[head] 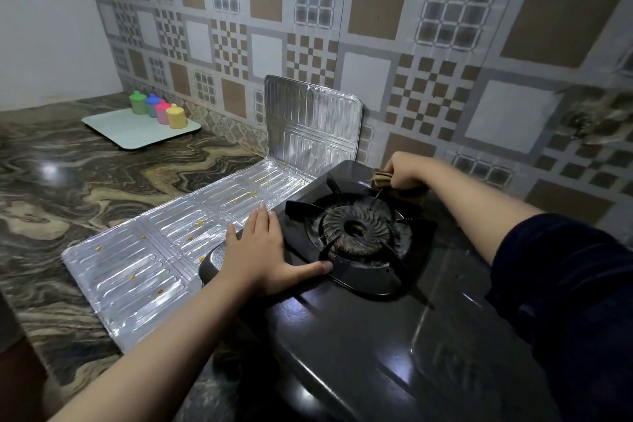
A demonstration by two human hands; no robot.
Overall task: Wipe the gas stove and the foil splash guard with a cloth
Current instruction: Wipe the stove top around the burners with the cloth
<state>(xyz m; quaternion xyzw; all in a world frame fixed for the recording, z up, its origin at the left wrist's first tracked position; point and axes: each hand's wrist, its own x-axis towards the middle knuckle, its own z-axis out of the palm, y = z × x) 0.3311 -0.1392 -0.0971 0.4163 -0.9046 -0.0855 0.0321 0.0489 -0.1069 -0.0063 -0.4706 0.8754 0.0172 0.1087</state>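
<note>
right hand [406,172]: fingers clenched round cloth [383,180] at gas stove [359,336] rear | left hand [263,250]: fingers flat, steadying | risk: cloth may snag pan support [346,207]; foil splash guard [164,250] crumbs unwiped

Occlusions and cut-offs noted
Cloth [397,186] mostly hidden under right hand [406,172]; stove [359,336] cut off at bottom edge; right edge blurred.

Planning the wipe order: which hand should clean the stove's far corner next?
Right. The right hand already grips the cloth at the gas stove's far edge; the left hand lies flat, fingers straight, bracing the near-left edge.
</note>
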